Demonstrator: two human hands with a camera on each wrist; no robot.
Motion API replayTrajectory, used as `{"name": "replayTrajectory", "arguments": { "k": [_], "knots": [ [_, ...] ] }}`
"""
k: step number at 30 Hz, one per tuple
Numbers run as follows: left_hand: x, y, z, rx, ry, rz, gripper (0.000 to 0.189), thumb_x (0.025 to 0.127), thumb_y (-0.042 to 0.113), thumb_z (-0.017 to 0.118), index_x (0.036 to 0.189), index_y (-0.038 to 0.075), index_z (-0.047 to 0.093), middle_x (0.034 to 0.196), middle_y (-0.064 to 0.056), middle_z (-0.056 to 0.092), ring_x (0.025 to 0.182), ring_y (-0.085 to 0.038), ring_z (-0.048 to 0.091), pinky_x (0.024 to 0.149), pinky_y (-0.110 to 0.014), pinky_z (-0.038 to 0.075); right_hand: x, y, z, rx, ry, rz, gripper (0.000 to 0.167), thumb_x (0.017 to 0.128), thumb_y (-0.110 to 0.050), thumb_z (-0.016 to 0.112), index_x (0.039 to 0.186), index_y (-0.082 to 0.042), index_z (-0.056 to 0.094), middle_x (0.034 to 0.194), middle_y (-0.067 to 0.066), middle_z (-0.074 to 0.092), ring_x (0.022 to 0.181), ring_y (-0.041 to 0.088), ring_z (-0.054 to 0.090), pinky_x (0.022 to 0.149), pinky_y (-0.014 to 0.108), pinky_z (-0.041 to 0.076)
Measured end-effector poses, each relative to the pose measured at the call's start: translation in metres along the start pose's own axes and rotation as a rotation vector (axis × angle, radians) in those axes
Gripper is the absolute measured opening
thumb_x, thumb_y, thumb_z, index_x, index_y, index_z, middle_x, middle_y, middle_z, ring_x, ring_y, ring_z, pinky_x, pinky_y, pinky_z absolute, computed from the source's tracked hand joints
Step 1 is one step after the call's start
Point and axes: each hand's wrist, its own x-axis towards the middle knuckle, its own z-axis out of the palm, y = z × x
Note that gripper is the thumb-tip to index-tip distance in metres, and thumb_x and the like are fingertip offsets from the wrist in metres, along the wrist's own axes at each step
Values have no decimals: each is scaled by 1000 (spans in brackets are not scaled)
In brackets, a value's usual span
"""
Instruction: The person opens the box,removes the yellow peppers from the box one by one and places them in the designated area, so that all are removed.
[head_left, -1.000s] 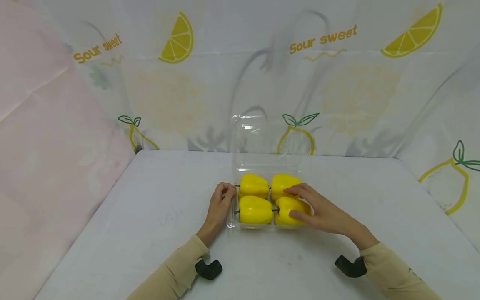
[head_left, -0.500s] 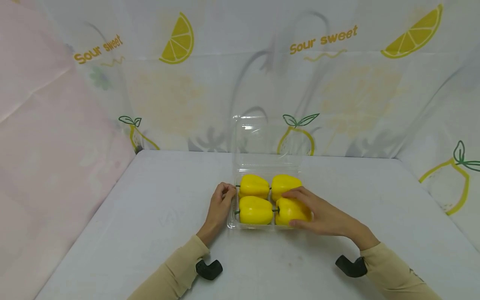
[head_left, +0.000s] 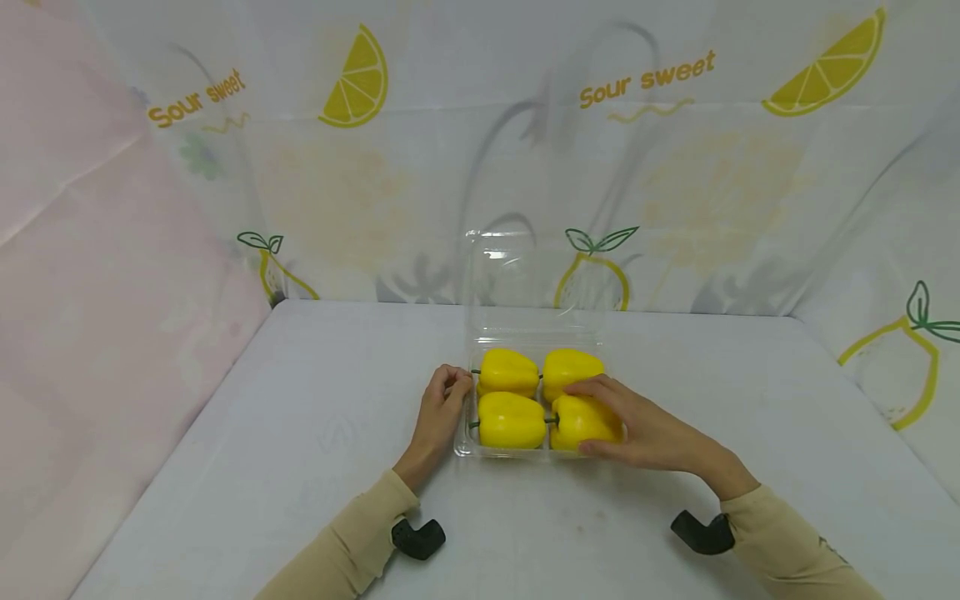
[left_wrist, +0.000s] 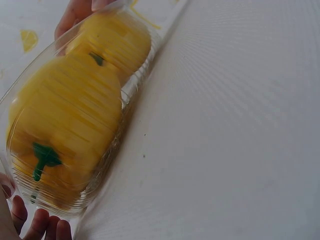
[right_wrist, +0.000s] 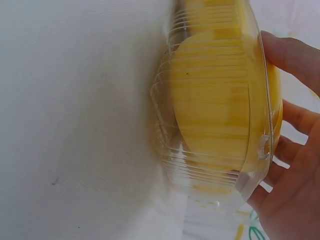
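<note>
A clear plastic clamshell box (head_left: 465, 451) stands on the table with its lid raised at the back. Several yellow bell peppers lie in it in two rows, their green stems pointing left. My left hand (head_left: 438, 417) holds the box's left rim with curled fingers; the left wrist view shows those fingertips (left_wrist: 39, 222) just outside the ribbed wall. Over the front right bell pepper (head_left: 583, 421) my right hand (head_left: 660, 429) curves, thumb at its front side and fingers at its back. In the right wrist view the thumb (right_wrist: 287, 52) reaches over the box rim onto the pepper (right_wrist: 212, 100).
The upright transparent lid (head_left: 517, 287) leans near a back curtain (head_left: 450, 167) printed with lemons. A white cloth covers the table (head_left: 300, 458). Black curved pieces (head_left: 418, 539) sit at both sleeves.
The right hand's thumb has shifted down to the front right pepper's front side, and its fingers have come slightly lower at the back. The left hand and the box have stayed put.
</note>
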Motion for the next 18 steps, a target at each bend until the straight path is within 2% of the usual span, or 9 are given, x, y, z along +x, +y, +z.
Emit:
{"name": "replayTrajectory", "arguments": {
  "k": [3, 10, 18],
  "knots": [
    [1, -1, 0, 6, -1, 0, 12, 97, 13, 45, 97, 2, 51, 110, -15, 56, 113, -28, 51, 109, -45, 38, 0, 1, 1, -4, 10, -9, 64, 82, -47, 68, 137, -23, 43, 138, -5, 44, 127, 19, 45, 103, 50, 43],
    [18, -36, 4, -25, 0, 0, 14, 97, 20, 48, 98, 6, 52, 111, -10, 57, 113, -24, 50, 109, -44, 38, 0, 2, 3, -17, 50, -56, 62, 82, -42, 70, 135, -23, 45, 135, -9, 46, 124, 13, 46, 102, 45, 43],
    [18, -41, 6, -17, 19, 34, 15, 96, 23, 48, 96, 8, 51, 109, -8, 57, 111, -22, 52, 108, -43, 39, -1, 4, 3, -32, 74, -71, 60, 81, -41, 72, 134, -27, 46, 132, -13, 48, 122, 9, 47, 101, 40, 45]
  ]
}}
